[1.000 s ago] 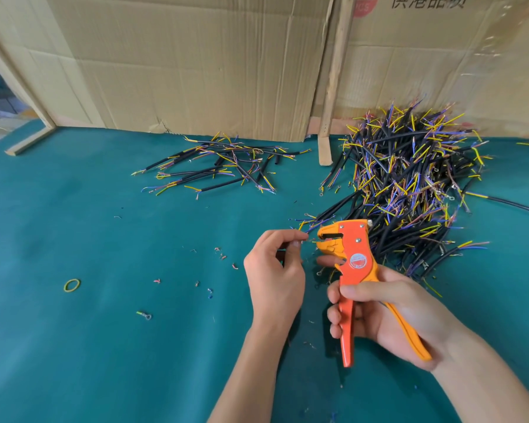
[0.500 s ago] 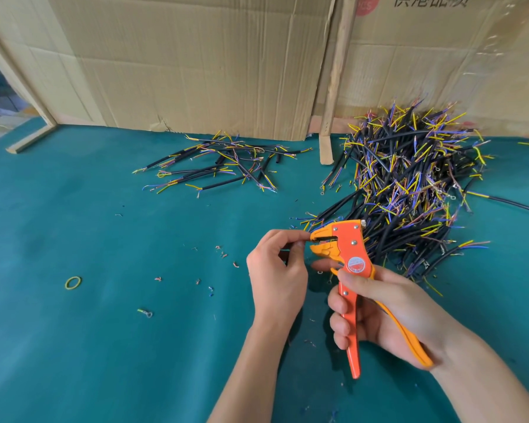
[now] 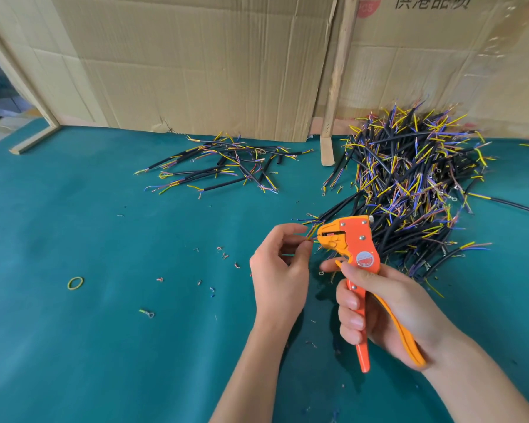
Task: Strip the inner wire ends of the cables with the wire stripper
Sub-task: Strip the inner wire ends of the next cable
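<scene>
we see our right hand [image 3: 388, 303] wrapped around the handles of the orange wire stripper [image 3: 353, 248], fingers curled over the front handle and the yellow-edged rear handle lying against the palm; the two handles stand apart, not squeezed together. the stripper's head rises above this hand and points left, toward our other hand.

our left hand [image 3: 280, 270] sits just left of the stripper's head, thumb and forefinger pinching a thin wire end [image 3: 309, 236] whose tip reaches toward the stripper's mouth. we cannot tell whether the tip is inside the mouth or only beside it, and the rest of that cable is hidden behind the fingers.

beyond the right hand, up and to the right, lies the big pile of cables [image 3: 416, 184], black jackets with yellow, blue and purple inner wires sticking out; its near edge comes close behind the stripper's head. farther off, above and left of the left hand, a smaller pile of cables [image 3: 223, 166] is spread flat on the green table [image 3: 74, 346].

left of the left hand we see scattered insulation scraps [image 3: 226, 256], a small ring terminal [image 3: 147, 313] and, well off to the left, a yellow rubber band [image 3: 75, 283]. cardboard sheets [image 3: 196, 62] stand along the far edge.
</scene>
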Tool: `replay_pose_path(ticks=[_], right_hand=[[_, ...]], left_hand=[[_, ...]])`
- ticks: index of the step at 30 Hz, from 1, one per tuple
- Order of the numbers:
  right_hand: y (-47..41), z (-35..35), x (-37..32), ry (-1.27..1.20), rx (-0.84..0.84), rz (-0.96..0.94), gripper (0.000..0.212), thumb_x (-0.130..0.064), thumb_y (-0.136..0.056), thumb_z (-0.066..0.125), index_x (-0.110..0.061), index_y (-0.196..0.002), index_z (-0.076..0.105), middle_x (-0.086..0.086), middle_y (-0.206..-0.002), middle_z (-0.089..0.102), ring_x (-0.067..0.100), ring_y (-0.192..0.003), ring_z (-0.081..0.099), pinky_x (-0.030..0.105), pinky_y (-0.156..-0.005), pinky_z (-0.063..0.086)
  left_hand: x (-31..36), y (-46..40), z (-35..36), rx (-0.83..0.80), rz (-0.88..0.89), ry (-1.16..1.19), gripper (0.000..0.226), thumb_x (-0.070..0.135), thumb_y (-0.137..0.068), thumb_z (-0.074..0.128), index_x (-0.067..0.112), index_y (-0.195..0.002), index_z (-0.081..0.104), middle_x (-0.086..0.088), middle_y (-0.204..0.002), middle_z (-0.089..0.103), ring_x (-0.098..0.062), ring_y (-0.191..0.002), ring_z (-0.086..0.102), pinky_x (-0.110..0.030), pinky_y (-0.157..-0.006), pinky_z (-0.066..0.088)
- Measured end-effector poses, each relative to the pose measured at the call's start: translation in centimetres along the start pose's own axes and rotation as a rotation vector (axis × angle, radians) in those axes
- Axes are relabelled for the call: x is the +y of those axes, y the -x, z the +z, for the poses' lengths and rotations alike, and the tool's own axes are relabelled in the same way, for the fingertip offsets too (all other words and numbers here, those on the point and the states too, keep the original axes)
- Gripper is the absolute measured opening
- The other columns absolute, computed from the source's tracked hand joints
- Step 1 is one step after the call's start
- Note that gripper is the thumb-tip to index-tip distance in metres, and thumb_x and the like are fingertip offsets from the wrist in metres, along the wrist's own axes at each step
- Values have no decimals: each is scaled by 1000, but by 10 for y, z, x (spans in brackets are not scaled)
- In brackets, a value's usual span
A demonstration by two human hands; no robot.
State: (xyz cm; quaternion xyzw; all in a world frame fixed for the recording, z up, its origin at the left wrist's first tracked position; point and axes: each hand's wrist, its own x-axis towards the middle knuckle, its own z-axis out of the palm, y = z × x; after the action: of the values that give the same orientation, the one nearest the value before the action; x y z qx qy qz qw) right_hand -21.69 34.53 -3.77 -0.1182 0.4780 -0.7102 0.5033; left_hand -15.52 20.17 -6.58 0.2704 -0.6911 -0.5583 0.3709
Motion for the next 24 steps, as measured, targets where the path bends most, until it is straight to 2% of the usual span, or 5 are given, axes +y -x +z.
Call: replay_pose_path(ticks=[9,13,15,19,24], right_hand=[[-6,9,11,-29,120,-157,33,-23,-78,77,2,-95,65,5,-56,34,14,-35,30,20,-37,32],[-1,4,6,-111,-46,-147,49,-18,-66,91,3,-105,70,17,-71,53,28,-53,51,39,-51,47],[1,1,2,-130,-94,-152,53,-14,-63,92,3,-108,70,20,-77,56,31,-61,56,41,-60,52],[5,-3,-5,-152,-193,-166,53,-13,-65,92,2,-110,68,24,-85,59,35,-69,59,45,-68,54],[12,-7,-13,-263,-447,-163,41,-7,-84,76,1,-121,60,25,-94,60,37,-78,62,46,-76,53]], left_hand=[[-2,-1,-1,-76,-39,-48,13,12,-89,71,22,-91,80,14,-77,75,0,-68,65,-16,-69,50],[-3,-2,-2,-52,-85,-40,20,8,-87,68,24,-89,80,13,-75,75,-1,-64,62,-21,-70,51],[-2,-4,-4,-34,-117,0,25,6,-86,66,27,-86,79,10,-76,75,-8,-66,65,-27,-71,55],[4,-2,-4,-23,-160,124,24,3,-89,67,24,-90,79,0,-71,74,-12,-56,65,-20,-59,52],[36,-26,31,-263,-10,111,22,-1,-86,66,13,-100,77,1,-87,78,-11,-76,72,-34,-76,60]])
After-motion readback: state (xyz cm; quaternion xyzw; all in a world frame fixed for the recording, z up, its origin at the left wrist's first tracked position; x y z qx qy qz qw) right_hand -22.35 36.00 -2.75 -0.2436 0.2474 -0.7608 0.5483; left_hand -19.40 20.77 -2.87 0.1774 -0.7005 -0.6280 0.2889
